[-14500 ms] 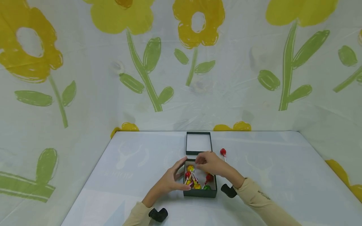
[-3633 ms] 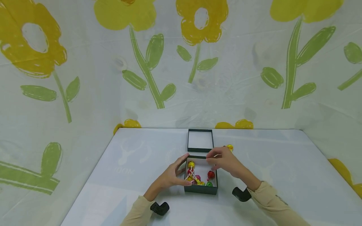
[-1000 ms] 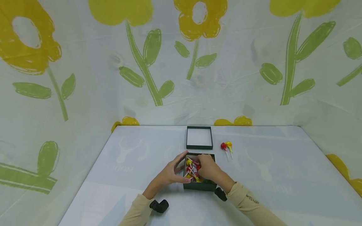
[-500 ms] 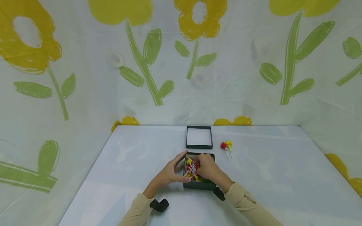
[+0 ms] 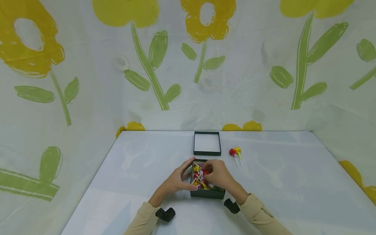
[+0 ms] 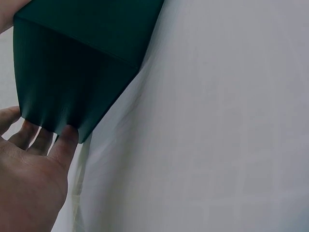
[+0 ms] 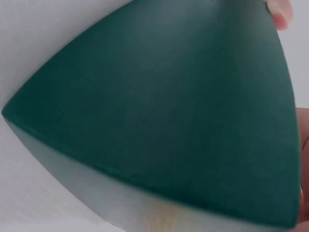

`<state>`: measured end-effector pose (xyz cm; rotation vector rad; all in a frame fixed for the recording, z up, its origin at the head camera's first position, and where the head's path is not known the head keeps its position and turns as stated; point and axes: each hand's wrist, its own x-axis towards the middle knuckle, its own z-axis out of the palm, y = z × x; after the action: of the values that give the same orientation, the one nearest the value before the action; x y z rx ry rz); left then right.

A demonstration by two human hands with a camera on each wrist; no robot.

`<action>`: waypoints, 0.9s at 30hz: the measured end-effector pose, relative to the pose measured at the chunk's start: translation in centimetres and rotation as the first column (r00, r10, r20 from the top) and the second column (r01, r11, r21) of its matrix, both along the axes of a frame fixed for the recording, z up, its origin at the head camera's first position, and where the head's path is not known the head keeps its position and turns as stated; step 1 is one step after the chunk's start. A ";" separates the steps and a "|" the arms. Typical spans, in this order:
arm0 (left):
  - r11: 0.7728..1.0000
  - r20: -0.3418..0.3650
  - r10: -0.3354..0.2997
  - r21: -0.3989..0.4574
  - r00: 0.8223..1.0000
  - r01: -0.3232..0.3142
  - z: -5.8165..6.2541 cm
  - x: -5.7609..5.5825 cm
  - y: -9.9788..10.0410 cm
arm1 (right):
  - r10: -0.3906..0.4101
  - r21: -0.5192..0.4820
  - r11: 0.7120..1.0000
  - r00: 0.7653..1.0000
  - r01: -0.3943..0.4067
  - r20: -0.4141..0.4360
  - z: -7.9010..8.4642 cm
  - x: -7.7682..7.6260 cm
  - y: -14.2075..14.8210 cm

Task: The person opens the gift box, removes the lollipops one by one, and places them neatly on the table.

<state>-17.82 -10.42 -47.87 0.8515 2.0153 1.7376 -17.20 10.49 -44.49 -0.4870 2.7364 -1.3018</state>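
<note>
Left hand grips the box; right hand seemingly pinches a red lollipop inside.

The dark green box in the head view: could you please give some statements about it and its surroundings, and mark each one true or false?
1. The left hand grips the dark green box. True.
2. Beside the red lollipop outside the box lies a green one. False: a yellow lollipop lies beside it.
3. The lid lies beyond the box. True.
4. The right hand rests on the table. False: it reaches into the box.
</note>
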 end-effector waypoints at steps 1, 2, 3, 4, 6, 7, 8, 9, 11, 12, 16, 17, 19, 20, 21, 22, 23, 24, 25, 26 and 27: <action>1.000 0.003 -0.003 0.004 1.000 0.003 0.3 0.1 0.0 | -0.008 -0.005 1.000 1.000 0.008 -0.007 0.1 0.1 0.1; 1.000 0.002 -0.005 0.003 1.000 0.005 0.4 0.2 0.0 | -0.018 -0.012 1.000 1.000 0.018 -0.010 0.1 0.1 0.1; 1.000 0.004 -0.006 0.003 1.000 0.006 0.4 0.2 0.0 | -0.032 -0.018 0.999 0.999 0.031 -0.017 0.2 0.1 0.2; 1.000 0.003 -0.004 0.000 1.000 0.004 0.3 0.2 0.0 | -0.047 -0.025 0.999 0.999 0.046 -0.021 0.2 0.2 0.3; 1.000 -0.001 0.005 -0.010 1.000 -0.005 -0.1 0.0 0.0 | -0.081 -0.047 0.996 0.997 0.081 -0.016 0.4 0.2 0.5; 1.000 -0.002 0.011 -0.017 1.000 -0.011 -0.4 -0.1 0.0 | -0.097 -0.057 0.994 0.995 0.097 -0.011 0.4 0.2 0.5; 1.000 -0.002 0.017 -0.021 1.000 -0.017 -0.8 -0.3 0.0 | -0.113 -0.068 0.991 0.994 0.113 -0.002 0.5 0.2 0.6; 1.000 -0.001 0.021 -0.021 1.000 -0.021 -1.1 -0.4 0.0 | -0.129 -0.079 0.989 0.992 0.129 0.006 0.5 0.2 0.7; 0.999 -0.004 0.028 -0.027 1.000 -0.028 -1.4 -0.5 -0.1 | -0.157 -0.095 0.983 0.987 0.158 0.019 0.6 0.2 0.9; 0.999 -0.002 0.029 -0.026 1.000 -0.029 -1.4 -0.5 -0.1 | -0.167 -0.101 0.981 0.986 0.169 0.022 0.6 0.2 1.0; 0.999 0.008 0.033 -0.016 0.999 -0.033 -1.5 -0.6 -0.1 | -0.193 -0.113 0.975 0.981 0.194 0.023 0.7 0.0 1.5; 0.999 0.011 0.034 -0.017 0.999 -0.034 -1.5 -0.6 0.0 | -0.195 -0.116 0.973 0.980 0.197 0.027 0.7 0.0 1.6; 0.999 0.014 0.036 -0.019 0.999 -0.036 -1.5 -0.6 0.0 | -0.199 -0.124 0.972 0.979 0.202 0.035 0.8 0.0 1.8; 0.999 0.014 0.036 -0.020 0.999 -0.036 -1.4 -0.6 0.0 | -0.202 -0.123 0.971 0.979 0.205 0.038 0.9 0.0 1.9; 0.999 0.013 0.036 -0.021 0.999 -0.035 -1.4 -0.6 0.0 | -0.203 -0.126 0.970 0.978 0.207 0.041 1.0 0.0 2.0; 0.999 0.012 0.035 -0.022 0.999 -0.035 -1.4 -0.6 0.0 | -0.204 -0.129 0.970 0.978 0.208 0.044 1.1 0.1 2.1; 0.999 0.011 0.033 -0.020 0.999 -0.032 -1.4 -0.6 0.0 | -0.204 -0.132 0.969 0.978 0.209 0.048 1.2 0.1 2.3; 0.999 0.013 0.032 -0.017 0.999 -0.031 -1.4 -0.5 0.0 | -0.199 -0.131 0.970 0.979 0.203 0.044 1.3 0.1 2.4; 0.999 0.015 0.031 -0.015 0.999 -0.031 -1.3 -0.5 0.0 | -0.196 -0.128 0.971 0.980 0.199 0.038 1.4 0.2 2.6; 1.000 0.016 0.029 -0.013 0.999 -0.029 -1.3 -0.5 0.0 | -0.194 -0.124 0.972 0.980 0.197 0.035 1.4 0.1 2.8; 1.000 0.017 0.028 -0.011 0.999 -0.028 -1.3 -0.5 0.0 | -0.191 -0.124 0.973 0.981 0.194 0.035 1.5 0.1 2.9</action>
<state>-18.35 -10.46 -49.20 0.8063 2.0326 1.7420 -17.08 13.43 -42.96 -0.2157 2.7512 -1.5222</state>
